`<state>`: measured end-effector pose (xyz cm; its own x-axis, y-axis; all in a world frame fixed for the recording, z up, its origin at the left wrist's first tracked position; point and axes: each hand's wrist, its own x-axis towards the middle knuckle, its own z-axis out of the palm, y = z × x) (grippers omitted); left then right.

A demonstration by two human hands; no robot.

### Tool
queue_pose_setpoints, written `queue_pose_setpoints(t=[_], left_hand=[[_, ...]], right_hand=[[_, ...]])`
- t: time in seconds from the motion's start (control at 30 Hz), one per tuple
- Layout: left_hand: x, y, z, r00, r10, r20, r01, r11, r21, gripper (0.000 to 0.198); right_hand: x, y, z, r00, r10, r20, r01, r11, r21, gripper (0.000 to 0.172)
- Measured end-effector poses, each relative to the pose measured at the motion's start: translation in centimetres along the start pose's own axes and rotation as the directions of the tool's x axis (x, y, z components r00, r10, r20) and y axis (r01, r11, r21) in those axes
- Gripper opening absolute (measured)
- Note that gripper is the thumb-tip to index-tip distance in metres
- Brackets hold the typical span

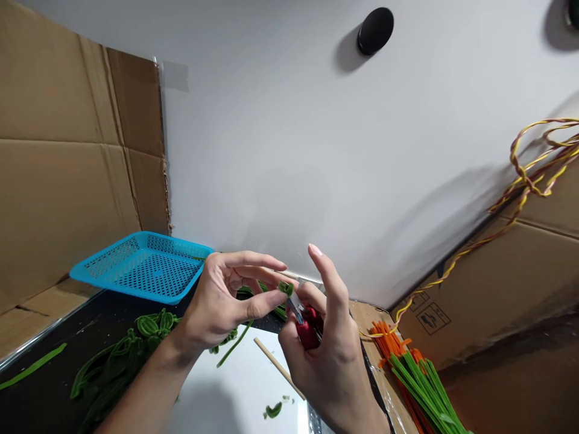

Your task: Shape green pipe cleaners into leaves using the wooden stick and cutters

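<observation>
My left hand [226,301] pinches a small green fuzzy pipe-cleaner piece [285,287] between thumb and forefinger, up in the air between both hands. My right hand [335,361] grips red-handled metal cutters [306,328], tip touching that piece, index finger raised. A blue perforated plastic tray [145,265] sits left, and a bundle of green and orange pipe cleaners [416,374] lies right.

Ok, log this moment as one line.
left hand: pinches green pipe cleaner | right hand: grips red-handled cutter, blade at it | nearby: blue basket
</observation>
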<state>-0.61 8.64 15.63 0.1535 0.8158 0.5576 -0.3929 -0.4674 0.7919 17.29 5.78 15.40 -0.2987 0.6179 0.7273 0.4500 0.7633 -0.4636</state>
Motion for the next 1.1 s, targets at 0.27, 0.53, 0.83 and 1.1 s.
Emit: queue_pose_setpoints(t=[0.27,0.53,0.83,1.1], left_hand=[[0.09,-0.25,-0.01,1.0,0.003,0.004,-0.003,1.0,-0.013,0.032],[0.16,-0.23,0.12,1.0,0.03,0.006,-0.03,0.999,0.03,0.036],[0.3,-0.13,0.29,0.988,0.065,-0.14,-0.051,0.993,0.102,0.011],[0.67,0.0,0.3,0.967,-0.042,-0.25,0.007,0.99,-0.143,0.009]], right_hand=[[0.13,-0.51,0.13,0.999,0.025,-0.019,-0.024,0.997,0.067,0.092],[0.14,-0.23,-0.1,1.0,-0.007,-0.011,0.007,1.0,0.004,0.091],[0.2,-0.14,0.0,0.999,0.016,-0.03,-0.02,0.989,-0.145,0.082],[0.33,-0.07,-0.32,0.999,0.018,-0.038,-0.024,0.986,-0.165,0.052]])
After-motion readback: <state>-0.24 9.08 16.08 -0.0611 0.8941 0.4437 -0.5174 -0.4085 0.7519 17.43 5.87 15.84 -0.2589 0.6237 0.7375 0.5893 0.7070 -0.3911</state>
